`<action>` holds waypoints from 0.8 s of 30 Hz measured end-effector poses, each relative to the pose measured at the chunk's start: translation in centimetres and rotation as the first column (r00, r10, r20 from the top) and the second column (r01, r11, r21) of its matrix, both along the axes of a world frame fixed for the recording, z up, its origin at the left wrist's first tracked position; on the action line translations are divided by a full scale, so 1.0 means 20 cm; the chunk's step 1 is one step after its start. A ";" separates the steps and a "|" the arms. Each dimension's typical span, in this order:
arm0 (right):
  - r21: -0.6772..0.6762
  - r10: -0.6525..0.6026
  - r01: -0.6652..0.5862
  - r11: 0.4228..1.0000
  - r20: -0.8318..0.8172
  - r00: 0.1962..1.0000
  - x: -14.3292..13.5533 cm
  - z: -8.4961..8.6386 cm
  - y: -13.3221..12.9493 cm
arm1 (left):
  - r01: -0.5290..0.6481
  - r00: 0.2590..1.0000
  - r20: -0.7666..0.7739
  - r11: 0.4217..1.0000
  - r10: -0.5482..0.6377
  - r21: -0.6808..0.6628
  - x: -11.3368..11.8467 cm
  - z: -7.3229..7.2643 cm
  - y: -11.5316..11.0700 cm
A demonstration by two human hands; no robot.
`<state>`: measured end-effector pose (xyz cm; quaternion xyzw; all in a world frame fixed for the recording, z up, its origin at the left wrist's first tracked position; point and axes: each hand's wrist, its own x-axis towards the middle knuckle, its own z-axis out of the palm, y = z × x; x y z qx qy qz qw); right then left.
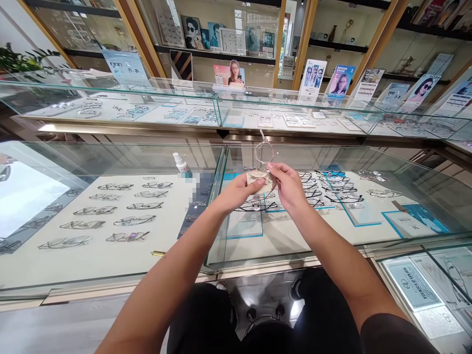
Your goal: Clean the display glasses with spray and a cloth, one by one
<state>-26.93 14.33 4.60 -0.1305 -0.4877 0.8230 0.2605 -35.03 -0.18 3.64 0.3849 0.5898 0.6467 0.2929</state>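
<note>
Above the glass counter I hold a pair of eyeglasses (264, 162) on end, one round thin-rimmed lens pointing up and a pale temple arm sticking out past it. A beige cloth (258, 178) is folded around the lower part, hiding the other lens. My left hand (239, 191) is closed on the cloth, thumb pressed across its front. On the other side, my right hand (289, 184) pinches the glasses near the bridge, close to the cloth's edge. How far the right fingers also grip the cloth is hidden.
A white spray bottle (180, 164) stands on the left counter glass. Beneath the glass lie rows of eyeglasses (88, 210). Behind, another display case (184, 118) carries advertising cards (312, 81). A spring-green plant (22, 61) is at far left.
</note>
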 end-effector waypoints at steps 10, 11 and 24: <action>-0.067 0.114 -0.112 0.991 0.015 0.993 -0.01 -0.02 0.00 | -0.047 0.989 0.144 0.999 0.044 0.015 0.02 -0.07 0.05; -0.064 0.118 -0.117 0.991 0.007 0.993 -0.01 -0.02 -0.01 | -0.048 0.983 0.177 0.998 0.041 0.034 0.02 -0.07 0.05; -0.093 0.218 -0.214 0.972 0.038 0.975 0.02 0.01 -0.04 | -0.103 0.937 0.343 0.990 0.064 0.096 0.05 -0.04 0.06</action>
